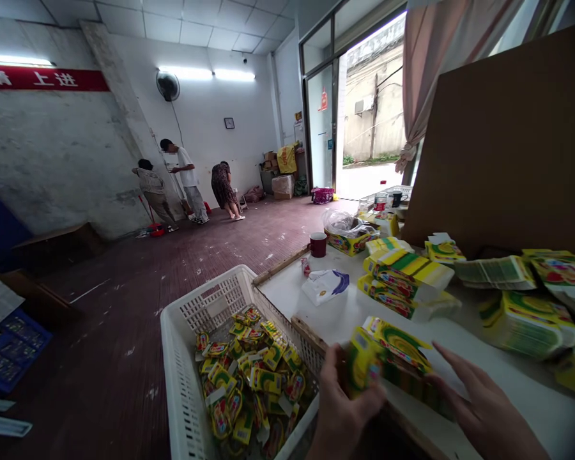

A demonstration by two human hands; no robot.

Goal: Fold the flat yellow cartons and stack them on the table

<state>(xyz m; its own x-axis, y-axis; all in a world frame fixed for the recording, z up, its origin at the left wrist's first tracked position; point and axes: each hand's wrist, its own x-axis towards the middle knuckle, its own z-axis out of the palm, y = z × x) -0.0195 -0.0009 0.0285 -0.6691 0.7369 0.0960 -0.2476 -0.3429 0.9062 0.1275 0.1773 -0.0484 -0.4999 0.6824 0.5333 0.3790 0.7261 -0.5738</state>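
A dark reddish floor [110, 332] is seen across the room, with three people [189, 172] near the far wall. A large brown cardboard sheet [508, 147] is stood upright along the far right side of the white bench [287, 292]. Against the bench's left edge a white slotted crate [167, 364] is placed, its bottom covered with a loose heap of yellow-and-green packs [249, 377]. On the bench, stacks of printed cartons [407, 271] are laid in the middle and to the right. Nearer the hands, a row of similar cartons [397, 342] is observed between left and right hand. The left hand [347, 402] is positioned at the bench edge, beside the crate; its grip is closed, thumb and fingers set on opposite sides of a small carton [361, 361], which is held raised at the left end of the row. The print on it is blurred. The right hand [483, 402] is opened, fingers extended and parted, with the fingertips brought to the right end of the row; whether contact is made cannot be told. Farther back, a white-and-purple packet [326, 287] and a dark red mug [318, 245] are noted.
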